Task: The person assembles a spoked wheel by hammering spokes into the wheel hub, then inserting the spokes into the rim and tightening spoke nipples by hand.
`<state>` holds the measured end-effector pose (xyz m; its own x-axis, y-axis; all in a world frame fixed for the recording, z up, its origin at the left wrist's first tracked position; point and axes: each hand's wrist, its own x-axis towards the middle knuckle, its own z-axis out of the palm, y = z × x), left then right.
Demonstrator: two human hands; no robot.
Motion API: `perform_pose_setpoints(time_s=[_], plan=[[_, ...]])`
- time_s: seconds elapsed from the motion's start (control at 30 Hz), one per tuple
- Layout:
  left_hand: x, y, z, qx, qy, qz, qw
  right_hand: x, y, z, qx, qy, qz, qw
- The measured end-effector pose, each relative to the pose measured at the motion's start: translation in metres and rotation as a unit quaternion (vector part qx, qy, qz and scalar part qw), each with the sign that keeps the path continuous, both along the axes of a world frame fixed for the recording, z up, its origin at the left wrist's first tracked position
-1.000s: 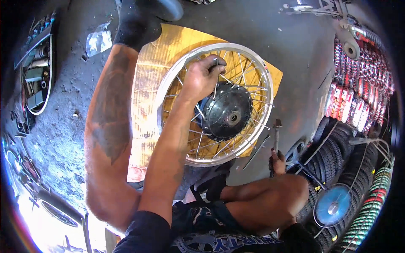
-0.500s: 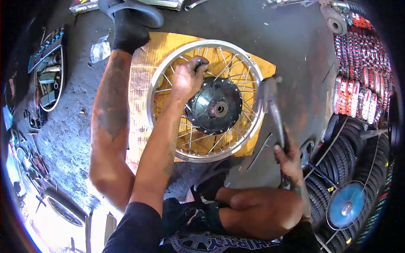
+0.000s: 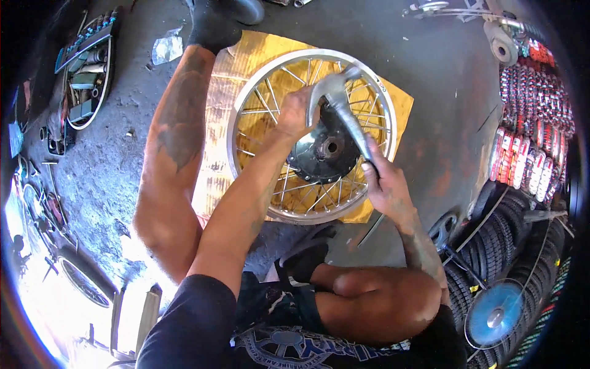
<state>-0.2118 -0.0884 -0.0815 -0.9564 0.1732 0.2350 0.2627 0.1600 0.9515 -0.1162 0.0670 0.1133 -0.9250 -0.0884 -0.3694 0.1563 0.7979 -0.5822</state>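
A spoked motorcycle wheel with a silver rim and a black hub lies flat between my legs. My left hand is closed over the spokes beside the hub's far-left edge. Its fingertips are partly hidden behind the hammer head, so what they pinch cannot be made out. In my right hand is a claw hammer, gripped by its handle at the wheel's right side. The hammer's head hangs above the hub's far edge, right by my left fingers, and its striking end is blurred.
Yellowish cardboard lies under the wheel. A tool tray with sockets is at the far left, and a clear plastic wrapper lies beyond my left leg. Tyres, boxed parts and a blue-centred fan line the right.
My right hand has swung the hammer left and away from me, from outside the rim to over the hub. My left hand stays by the same spokes. The whole view has shifted slightly.
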Motion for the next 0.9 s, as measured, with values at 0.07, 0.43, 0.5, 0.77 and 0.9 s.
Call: perform_pose_setpoints(time_s=[0.07,0.43,0.5,0.77,0.9], plan=[[-0.001,0.0,-0.001,-0.062,-0.1,-0.042,0.992,-0.004,0.002,0.013,0.036,-0.128,-0.029,0.991],[-0.002,-0.006,0.021,0.011,-0.046,-0.05,0.998,0.015,0.02,0.004,0.082,-0.058,0.031,0.994],[-0.001,-0.006,0.017,-0.015,-0.072,-0.053,0.996,0.018,0.02,0.005,0.023,0.12,0.07,0.99],[-0.007,0.0,0.011,0.001,-0.067,-0.05,0.996,0.017,0.02,-0.011,0.015,0.016,0.011,1.0],[-0.004,0.001,0.019,-0.062,-0.079,-0.039,0.994,0.043,0.042,0.0,-0.002,0.098,-0.04,0.994]])
